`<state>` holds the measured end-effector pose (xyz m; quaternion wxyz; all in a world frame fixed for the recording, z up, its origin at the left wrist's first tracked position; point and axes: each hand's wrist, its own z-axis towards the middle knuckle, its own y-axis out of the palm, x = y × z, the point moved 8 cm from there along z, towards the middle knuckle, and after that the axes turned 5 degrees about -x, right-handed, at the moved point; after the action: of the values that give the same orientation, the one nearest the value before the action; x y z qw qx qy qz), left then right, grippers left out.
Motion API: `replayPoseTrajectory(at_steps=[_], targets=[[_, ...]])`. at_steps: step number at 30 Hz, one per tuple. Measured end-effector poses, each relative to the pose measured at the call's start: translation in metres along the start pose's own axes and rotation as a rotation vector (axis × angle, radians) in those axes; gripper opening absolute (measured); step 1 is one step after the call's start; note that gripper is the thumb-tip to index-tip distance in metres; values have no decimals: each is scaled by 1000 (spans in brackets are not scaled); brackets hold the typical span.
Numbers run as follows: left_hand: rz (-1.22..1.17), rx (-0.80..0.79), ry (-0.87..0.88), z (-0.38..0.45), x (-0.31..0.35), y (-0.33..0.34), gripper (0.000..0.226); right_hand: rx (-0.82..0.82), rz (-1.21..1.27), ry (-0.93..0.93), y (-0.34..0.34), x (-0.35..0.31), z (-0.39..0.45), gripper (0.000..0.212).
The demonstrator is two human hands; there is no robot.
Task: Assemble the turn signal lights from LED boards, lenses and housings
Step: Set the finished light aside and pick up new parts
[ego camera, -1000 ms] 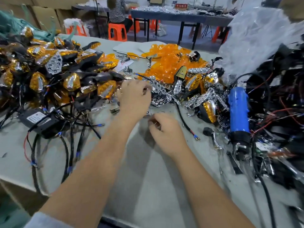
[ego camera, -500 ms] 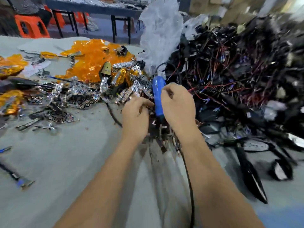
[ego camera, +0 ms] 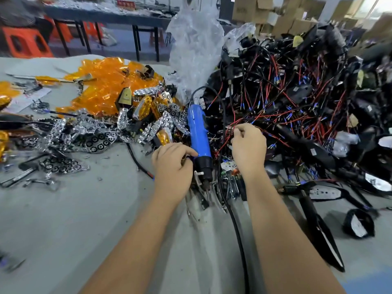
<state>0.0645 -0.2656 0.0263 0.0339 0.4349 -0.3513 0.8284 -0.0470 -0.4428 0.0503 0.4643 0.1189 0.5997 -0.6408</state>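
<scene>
Biggest thing on the table [ego camera: 63, 219] is the heap of black housings [ego camera: 307, 115], a tangle of hard plastic shells trailing thin red and black wires. It looks light piece by piece, but the wires snag, so I'd lift a shell by its stiff body, not the leads. The right hand [ego camera: 248, 149] is at the heap's near edge, fingers curled and pinching thin red wires.

Next, the pile of orange lenses [ego camera: 110, 81], far left of centre: glossy, translucent, thin, probably slippery and easy to scratch, best taken by the edges. In front of it lie the silver reflectors [ego camera: 95, 139], shiny, dimpled with round sockets, rigid and light.

Between the hands lies the blue screwdriver [ego camera: 198, 132], smooth cylinder, black nose, cable running toward the person; likely the heaviest single item. The left hand [ego camera: 171, 164] is just beside it, fingers curled round something small and dark; what exactly, I cannot tell.
</scene>
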Motion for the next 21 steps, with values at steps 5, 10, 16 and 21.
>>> replayPoseTrajectory(at_steps=[5,10,16,21], targets=[[-28,-8,-4,0,1,-2,31,-68,67,-106,13,-18,-14,22],[-51,-68,30,2,6,-3,23,-464,185,-296,43,-48,-49,22],[-103,-39,20,-1,4,-6,25,-245,181,-182,19,-49,-46,9],[-149,-16,-4,-1,1,-6,30,-177,-223,92,-1,-8,-38,26]])
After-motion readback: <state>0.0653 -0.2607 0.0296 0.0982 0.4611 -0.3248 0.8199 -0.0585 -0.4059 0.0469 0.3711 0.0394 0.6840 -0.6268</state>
